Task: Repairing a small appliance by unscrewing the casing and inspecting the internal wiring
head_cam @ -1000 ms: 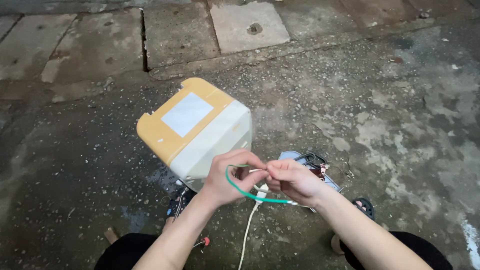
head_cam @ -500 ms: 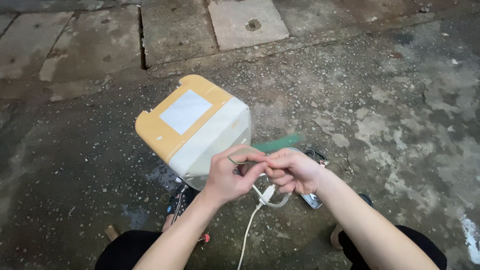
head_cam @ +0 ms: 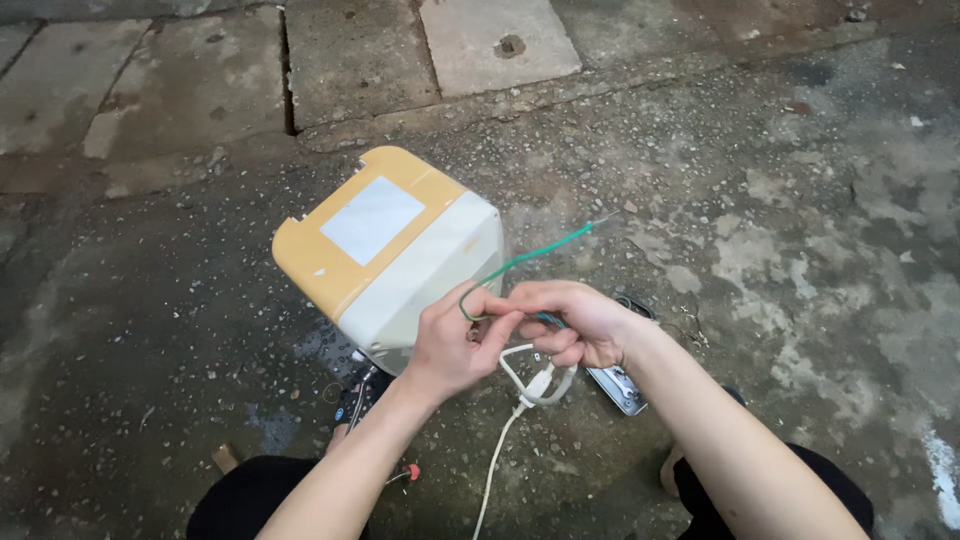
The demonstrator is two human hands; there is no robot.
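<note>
Both our left hand (head_cam: 455,345) and right hand (head_cam: 575,322) pinch the green wire (head_cam: 520,262); its springy free end could slip loose.

Rough, dark, stained concrete floor (head_cam: 800,250), speckled with grit and pale patches, spreads under and around the hands. Beyond them, at the far edge, lie paler paving slabs (head_cam: 180,90) with dark gaps between; one slab (head_cam: 495,45) has a small round hole. Light is dim and even.
</note>
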